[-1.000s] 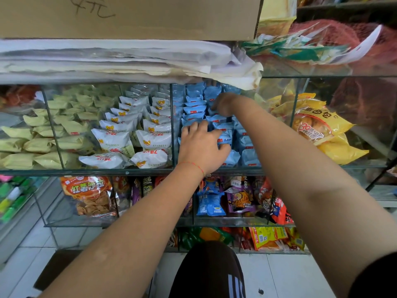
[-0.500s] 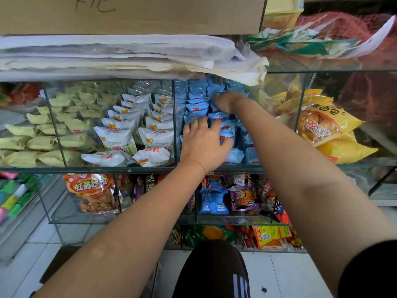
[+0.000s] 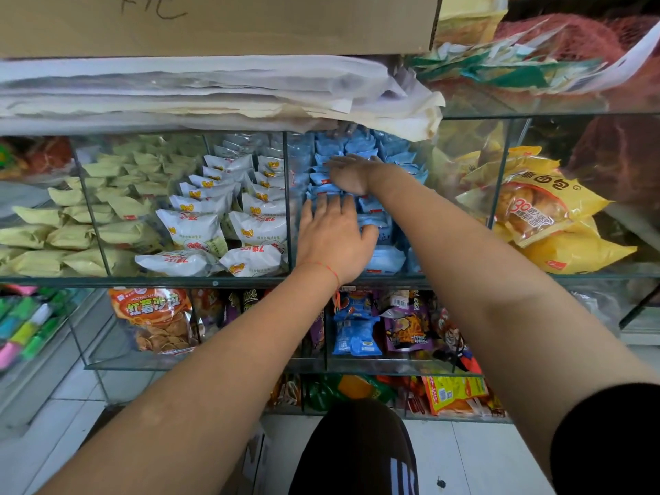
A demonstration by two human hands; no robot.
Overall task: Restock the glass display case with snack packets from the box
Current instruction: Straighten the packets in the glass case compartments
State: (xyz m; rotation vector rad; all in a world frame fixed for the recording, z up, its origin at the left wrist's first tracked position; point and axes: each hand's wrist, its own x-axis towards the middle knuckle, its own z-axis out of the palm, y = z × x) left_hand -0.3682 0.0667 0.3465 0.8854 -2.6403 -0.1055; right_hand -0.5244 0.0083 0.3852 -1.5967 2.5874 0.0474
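The left hand [image 3: 334, 241] is lying flat, fingers straight, pressing on the blue packets [image 3: 384, 259] at the front of the case [image 3: 214, 282]'s middle compartment. The right hand [image 3: 351, 173] is reaching deeper, fingers extended over the rear blue rows. White packets [image 3: 193, 226] are sitting just left, beyond the glass divider.

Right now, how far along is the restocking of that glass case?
The blue packets already fill their compartment front to back, so that section looks nearly done. In hand: the left hand and right hand lie flat on the rows, apparently tidying them. The supply box isn't visible, so what's left is unclear.
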